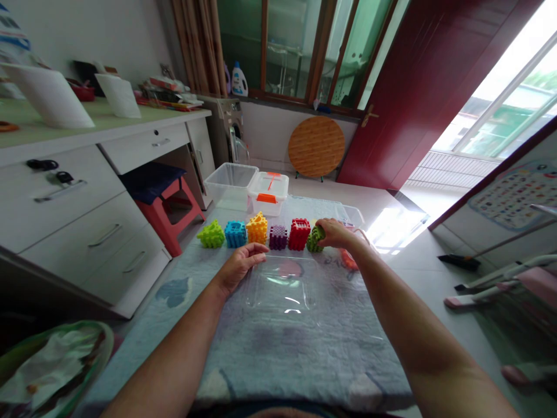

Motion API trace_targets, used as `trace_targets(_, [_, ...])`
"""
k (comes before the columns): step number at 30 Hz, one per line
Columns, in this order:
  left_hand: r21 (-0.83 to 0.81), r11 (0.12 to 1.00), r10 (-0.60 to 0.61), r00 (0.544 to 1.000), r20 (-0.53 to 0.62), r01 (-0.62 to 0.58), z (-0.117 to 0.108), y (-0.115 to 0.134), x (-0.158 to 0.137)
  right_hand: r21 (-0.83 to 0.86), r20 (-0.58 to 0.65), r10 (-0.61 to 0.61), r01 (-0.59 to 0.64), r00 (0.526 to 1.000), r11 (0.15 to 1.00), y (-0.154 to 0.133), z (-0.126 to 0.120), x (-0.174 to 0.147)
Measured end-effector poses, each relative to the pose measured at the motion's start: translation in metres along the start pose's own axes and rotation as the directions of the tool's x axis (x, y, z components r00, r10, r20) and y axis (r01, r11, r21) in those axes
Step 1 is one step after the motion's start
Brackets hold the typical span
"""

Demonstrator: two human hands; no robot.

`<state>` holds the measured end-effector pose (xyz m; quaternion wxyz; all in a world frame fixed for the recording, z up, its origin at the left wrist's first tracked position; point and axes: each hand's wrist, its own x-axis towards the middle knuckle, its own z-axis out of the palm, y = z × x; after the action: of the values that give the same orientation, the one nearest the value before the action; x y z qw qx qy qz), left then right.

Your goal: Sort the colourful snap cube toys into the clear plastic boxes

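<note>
Right hand (334,233) grasps dark-green knobbly plastic block (314,240) beside red box-shaped block (299,235); left hand (238,265) at clear rectangular plastic container (281,290), grip unclear.

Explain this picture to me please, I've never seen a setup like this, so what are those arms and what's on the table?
There is no machine here. These are a person's own bare arms, seen from a camera worn on the head, looking forward and down; it is the only view. A patterned cloth covers the table. Across it stands a row of blocks: lime, blue, yellow, purple, red and green. The right hand has its fingers around the green one. The left hand is by a clear tray; I can't tell if it touches it. Behind the row are a lidded box and a clear bin.
</note>
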<state>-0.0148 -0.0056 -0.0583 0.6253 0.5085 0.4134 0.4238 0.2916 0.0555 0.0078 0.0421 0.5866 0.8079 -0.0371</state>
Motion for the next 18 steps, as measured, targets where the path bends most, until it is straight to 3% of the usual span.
trace_targets(5, [0.001,1.000,0.005,1.000,0.000,-0.005,-0.001,-0.001,0.001,0.005,-0.023,0.022,-0.022,0.999,1.000,0.001,-0.008,-0.008])
trace_targets(10, [0.016,1.000,-0.001,1.000,0.007,0.001,0.001,-0.002,0.001,0.120,-0.181,-0.022,0.044,0.983,0.992,-0.011,-0.040,-0.044])
trace_targets(14, [0.014,1.000,0.005,1.000,0.030,-0.005,0.003,-0.001,0.000,0.202,-0.173,-0.141,0.175,0.975,0.964,-0.055,-0.061,-0.078])
trace_targets(18, [0.025,1.000,0.013,1.000,0.023,-0.013,0.005,0.001,-0.002,0.254,-0.055,-0.329,0.332,0.943,0.908,-0.108,-0.052,-0.092])
